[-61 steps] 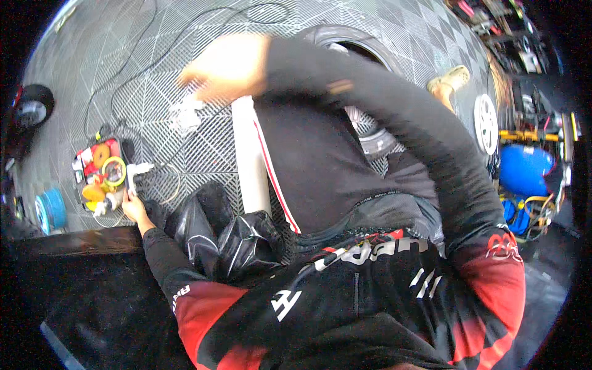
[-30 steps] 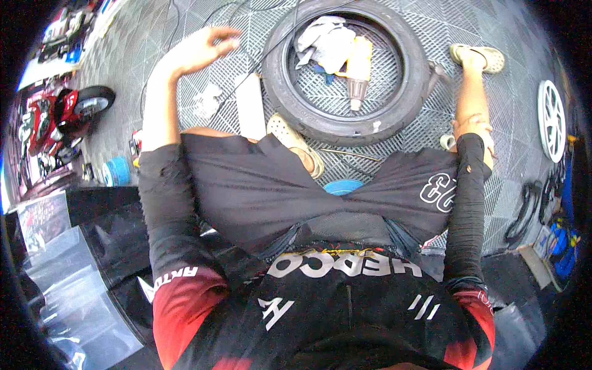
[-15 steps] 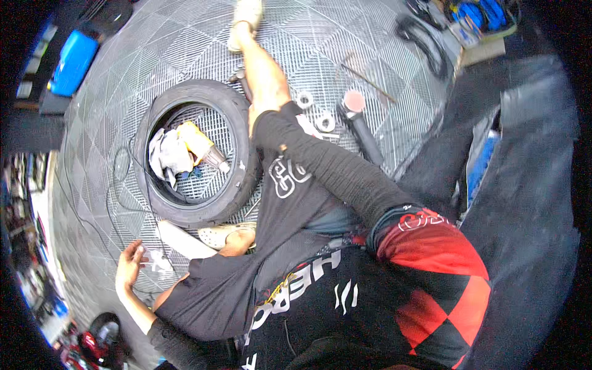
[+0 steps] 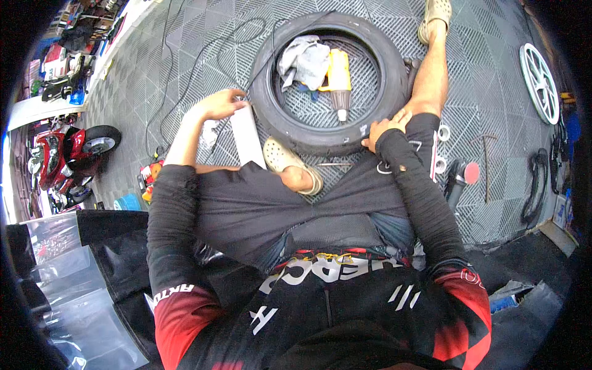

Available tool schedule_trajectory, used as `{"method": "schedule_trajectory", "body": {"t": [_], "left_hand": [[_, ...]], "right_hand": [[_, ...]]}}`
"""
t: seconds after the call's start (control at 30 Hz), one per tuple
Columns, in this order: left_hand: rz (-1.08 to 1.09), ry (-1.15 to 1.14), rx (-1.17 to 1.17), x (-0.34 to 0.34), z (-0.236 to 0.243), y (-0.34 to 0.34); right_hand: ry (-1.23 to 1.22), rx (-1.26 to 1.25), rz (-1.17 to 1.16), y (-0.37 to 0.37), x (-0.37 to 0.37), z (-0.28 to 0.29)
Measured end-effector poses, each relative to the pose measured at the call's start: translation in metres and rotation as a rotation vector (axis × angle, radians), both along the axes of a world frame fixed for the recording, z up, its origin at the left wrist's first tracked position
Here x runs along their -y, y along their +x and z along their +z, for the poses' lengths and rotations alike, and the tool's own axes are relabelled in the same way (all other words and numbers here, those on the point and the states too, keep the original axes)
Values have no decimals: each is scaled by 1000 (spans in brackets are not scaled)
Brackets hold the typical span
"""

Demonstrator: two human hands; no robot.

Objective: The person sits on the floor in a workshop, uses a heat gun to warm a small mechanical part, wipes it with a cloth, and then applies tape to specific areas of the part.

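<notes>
1. Black sleeve (image 4: 171, 216) pushed back to the elbow; bare left hand (image 4: 221, 105) beyond it, palm down, fingers loosely bent and a little parted, nothing seen in them.
2. Directly under its fingertips: top end of a long white piece (image 4: 248, 137). Touching or just above it, cannot tell.
3. Right hand (image 4: 387, 129) rests on the bent right leg (image 4: 431, 86), fingers slightly spread, nothing seen in the grasp. Contact with the rubber beside it: cannot tell.
4. Tyre (image 4: 394, 80) lies flat, just ahead of the right hand and to the right of the left hand.
5. Inside the ring, ahead and left of the right hand: grey cloth (image 4: 305, 61), yellow heat gun (image 4: 339, 73) next to it, nozzle pointing back toward the wearer.
6. Just left of the white piece, below the left hand: crumpled clear plastic (image 4: 209, 133).
7. Right of the right hand: two white rolls (image 4: 443, 132), then a dark tool with a pink disc (image 4: 472, 173).
8. Farther right: white wheel (image 4: 539, 83). Far left of the left hand: red motorbike (image 4: 54, 159).
</notes>
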State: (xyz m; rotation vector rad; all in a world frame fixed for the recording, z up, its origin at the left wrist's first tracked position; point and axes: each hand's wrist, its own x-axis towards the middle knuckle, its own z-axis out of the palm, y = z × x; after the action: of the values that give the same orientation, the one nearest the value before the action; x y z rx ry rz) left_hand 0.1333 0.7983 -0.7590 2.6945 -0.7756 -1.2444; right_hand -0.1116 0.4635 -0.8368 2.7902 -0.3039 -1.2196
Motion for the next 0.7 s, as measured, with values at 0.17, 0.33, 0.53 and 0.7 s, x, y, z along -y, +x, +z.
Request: {"method": "schedule_trajectory", "body": {"t": [0.17, 0.33, 0.53, 0.7], "left_hand": [[108, -301, 284, 101, -103, 10], [614, -201, -20, 181, -178, 22], [1385, -122, 268, 229, -245, 36], [1212, -428, 9, 217, -261, 73]], "right_hand": [[381, 467, -76, 16, -2, -9], [571, 424, -129, 60, 10, -30], [651, 619, -629, 137, 19, -134], [982, 765, -398, 156, 17, -189]]}}
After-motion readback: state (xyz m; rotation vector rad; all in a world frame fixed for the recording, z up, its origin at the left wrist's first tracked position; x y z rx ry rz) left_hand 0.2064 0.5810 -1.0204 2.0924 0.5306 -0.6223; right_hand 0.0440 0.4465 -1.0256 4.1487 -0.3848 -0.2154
